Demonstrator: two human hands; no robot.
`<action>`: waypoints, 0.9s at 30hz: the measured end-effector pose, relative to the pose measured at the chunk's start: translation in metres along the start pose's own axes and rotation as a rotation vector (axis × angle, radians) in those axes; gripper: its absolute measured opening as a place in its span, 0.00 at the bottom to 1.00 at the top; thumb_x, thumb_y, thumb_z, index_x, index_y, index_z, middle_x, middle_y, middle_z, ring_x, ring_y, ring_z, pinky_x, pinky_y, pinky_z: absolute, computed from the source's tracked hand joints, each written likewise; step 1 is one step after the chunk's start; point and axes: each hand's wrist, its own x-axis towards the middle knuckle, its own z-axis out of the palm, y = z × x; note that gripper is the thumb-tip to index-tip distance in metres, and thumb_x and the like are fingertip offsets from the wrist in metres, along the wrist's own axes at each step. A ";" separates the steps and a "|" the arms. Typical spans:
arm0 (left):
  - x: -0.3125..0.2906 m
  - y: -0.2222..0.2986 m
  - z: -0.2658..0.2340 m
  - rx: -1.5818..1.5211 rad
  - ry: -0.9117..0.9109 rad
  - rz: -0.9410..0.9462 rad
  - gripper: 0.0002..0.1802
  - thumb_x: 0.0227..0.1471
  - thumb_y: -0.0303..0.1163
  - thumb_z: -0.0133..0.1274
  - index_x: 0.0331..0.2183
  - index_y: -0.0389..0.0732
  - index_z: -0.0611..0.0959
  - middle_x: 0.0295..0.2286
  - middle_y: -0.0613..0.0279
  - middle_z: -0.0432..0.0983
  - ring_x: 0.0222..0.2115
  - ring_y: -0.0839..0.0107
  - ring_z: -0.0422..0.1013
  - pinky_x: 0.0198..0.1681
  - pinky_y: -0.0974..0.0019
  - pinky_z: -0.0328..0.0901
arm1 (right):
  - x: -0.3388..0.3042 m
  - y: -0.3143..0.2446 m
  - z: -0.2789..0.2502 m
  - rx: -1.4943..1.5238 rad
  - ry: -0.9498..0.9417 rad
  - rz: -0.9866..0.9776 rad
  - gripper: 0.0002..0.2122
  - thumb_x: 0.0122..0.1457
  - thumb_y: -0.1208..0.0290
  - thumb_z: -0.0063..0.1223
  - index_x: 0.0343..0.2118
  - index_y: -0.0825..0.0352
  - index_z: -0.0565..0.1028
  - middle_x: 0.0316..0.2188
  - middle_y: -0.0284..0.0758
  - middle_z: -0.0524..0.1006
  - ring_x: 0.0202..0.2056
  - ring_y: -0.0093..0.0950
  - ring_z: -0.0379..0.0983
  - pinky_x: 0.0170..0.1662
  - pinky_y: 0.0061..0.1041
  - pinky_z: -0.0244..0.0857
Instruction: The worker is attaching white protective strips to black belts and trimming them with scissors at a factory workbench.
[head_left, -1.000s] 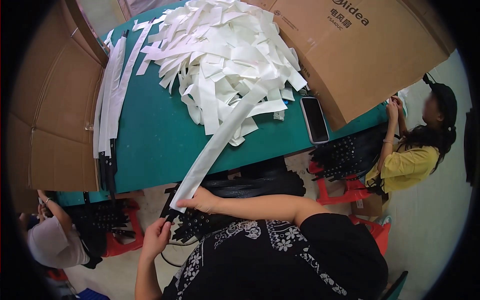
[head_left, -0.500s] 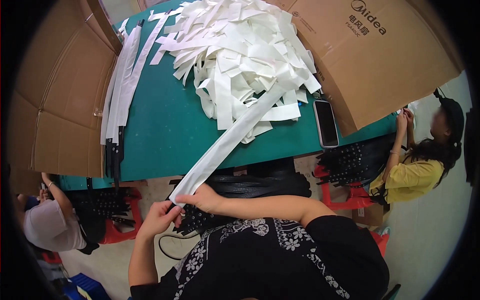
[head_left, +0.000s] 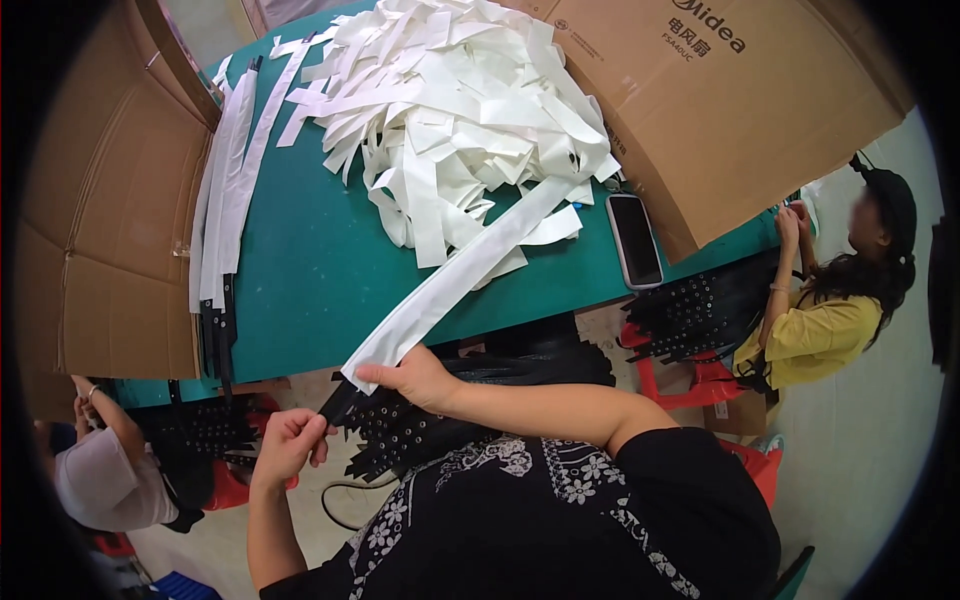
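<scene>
Left hand and right hand have drawn apart, baring more black strap between them. Left fingers pinch the strap's end; the right thumb and fingers grip the white sleeve just beside its near mouth. From the left fingers, both run diagonally up-right across the table's near edge to the pile. Bare table lies left, a phone right.

White sleeve, black strap, green tabletop, brown cardboard box, black shirt with white floral print
</scene>
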 end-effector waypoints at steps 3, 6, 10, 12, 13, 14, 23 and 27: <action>-0.002 0.006 0.002 0.046 -0.039 -0.060 0.14 0.52 0.32 0.44 0.21 0.34 0.76 0.11 0.63 0.68 0.09 0.80 0.62 0.11 0.78 0.54 | -0.004 0.002 0.002 -0.010 -0.005 0.004 0.12 0.50 0.73 0.53 0.37 0.71 0.69 0.33 0.33 0.73 0.35 0.21 0.68 0.40 0.20 0.63; 0.000 0.001 0.010 -0.022 -0.058 0.039 0.12 0.52 0.30 0.45 0.24 0.33 0.76 0.12 0.64 0.69 0.09 0.80 0.61 0.13 0.78 0.55 | -0.012 0.014 0.015 0.014 0.010 0.027 0.11 0.50 0.73 0.53 0.36 0.70 0.70 0.32 0.32 0.73 0.35 0.20 0.68 0.39 0.19 0.63; -0.014 -0.011 0.010 -0.088 0.057 -0.024 0.11 0.51 0.29 0.45 0.23 0.33 0.77 0.12 0.63 0.69 0.09 0.80 0.61 0.12 0.78 0.55 | -0.015 0.007 0.008 0.008 0.027 -0.028 0.12 0.48 0.74 0.55 0.36 0.70 0.70 0.31 0.32 0.73 0.34 0.21 0.68 0.38 0.19 0.63; -0.012 -0.010 0.015 -0.097 0.053 -0.037 0.11 0.51 0.29 0.44 0.23 0.33 0.76 0.11 0.63 0.69 0.08 0.80 0.61 0.11 0.78 0.55 | -0.012 0.014 0.011 -0.027 0.010 -0.028 0.12 0.48 0.74 0.55 0.36 0.70 0.70 0.31 0.32 0.73 0.34 0.21 0.68 0.38 0.20 0.63; -0.011 -0.011 0.018 -0.028 0.114 -0.058 0.11 0.51 0.30 0.44 0.23 0.34 0.75 0.11 0.64 0.68 0.07 0.81 0.60 0.11 0.79 0.53 | -0.013 0.013 0.015 -0.053 0.018 -0.060 0.12 0.48 0.74 0.55 0.35 0.70 0.70 0.31 0.32 0.73 0.34 0.21 0.68 0.38 0.20 0.63; -0.010 -0.012 0.020 0.041 0.176 -0.079 0.12 0.51 0.32 0.44 0.22 0.35 0.74 0.10 0.64 0.67 0.07 0.81 0.58 0.10 0.79 0.52 | -0.014 0.014 0.013 -0.053 0.026 -0.063 0.12 0.48 0.74 0.55 0.35 0.70 0.70 0.31 0.32 0.73 0.34 0.21 0.68 0.38 0.20 0.63; 0.003 -0.005 0.028 -0.125 0.064 0.040 0.10 0.53 0.31 0.43 0.25 0.35 0.74 0.13 0.69 0.66 0.13 0.84 0.58 0.15 0.80 0.51 | -0.012 0.018 0.012 -0.020 -0.028 0.029 0.11 0.48 0.74 0.55 0.35 0.70 0.70 0.32 0.33 0.73 0.35 0.22 0.69 0.38 0.19 0.63; 0.008 -0.013 0.025 -0.186 -0.051 0.084 0.08 0.53 0.30 0.42 0.28 0.35 0.73 0.15 0.68 0.68 0.15 0.84 0.60 0.19 0.80 0.55 | -0.014 0.019 0.014 -0.018 -0.028 0.020 0.11 0.47 0.74 0.56 0.33 0.70 0.70 0.29 0.32 0.72 0.33 0.22 0.68 0.37 0.21 0.63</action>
